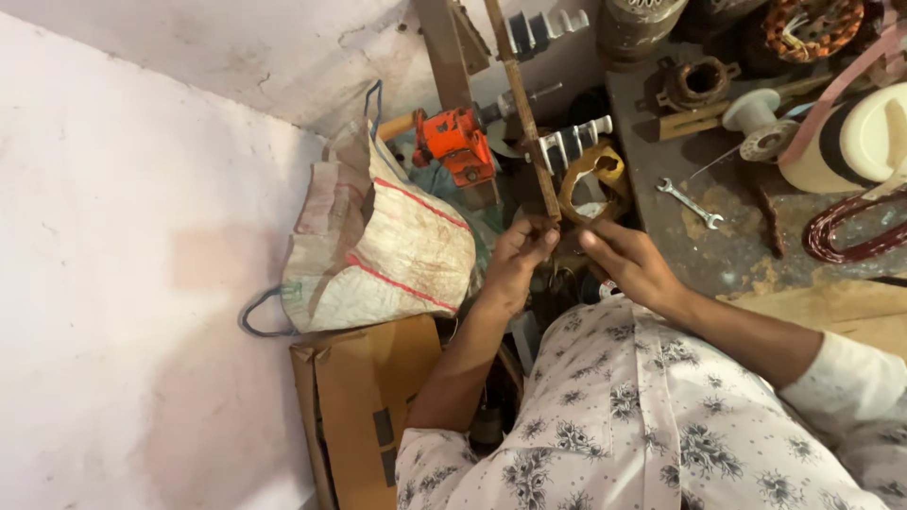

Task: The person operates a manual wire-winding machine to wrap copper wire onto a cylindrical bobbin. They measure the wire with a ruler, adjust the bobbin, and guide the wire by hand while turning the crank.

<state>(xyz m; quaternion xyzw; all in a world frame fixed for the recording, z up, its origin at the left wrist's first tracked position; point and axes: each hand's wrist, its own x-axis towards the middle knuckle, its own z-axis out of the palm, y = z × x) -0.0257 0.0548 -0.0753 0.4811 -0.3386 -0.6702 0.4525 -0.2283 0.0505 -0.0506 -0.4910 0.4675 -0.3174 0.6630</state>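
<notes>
A woven sack (383, 250) leans beside a cardboard box (364, 406) at the wall. The left hand (518, 257) has its fingers curled closed around the lower end of a long wooden stick (525, 113), which stands nearly upright. The right hand (631, 264) hovers just beside it, fingers loosely open, gripping nothing visible.

long wooden stick (525, 118): narrow, brown, worn and scuffed along its length. it stands nearly upright in the view, leaning slightly, its upper end running out of frame at the top edge. its lower end sits at the fingertips of the left hand (515, 260), which closes around it from the left. the right hand (631, 264) is just beside that lower end, fingers extended toward it; contact with the stick cannot be confirmed, as the spot is dark and partly hidden.
</notes>
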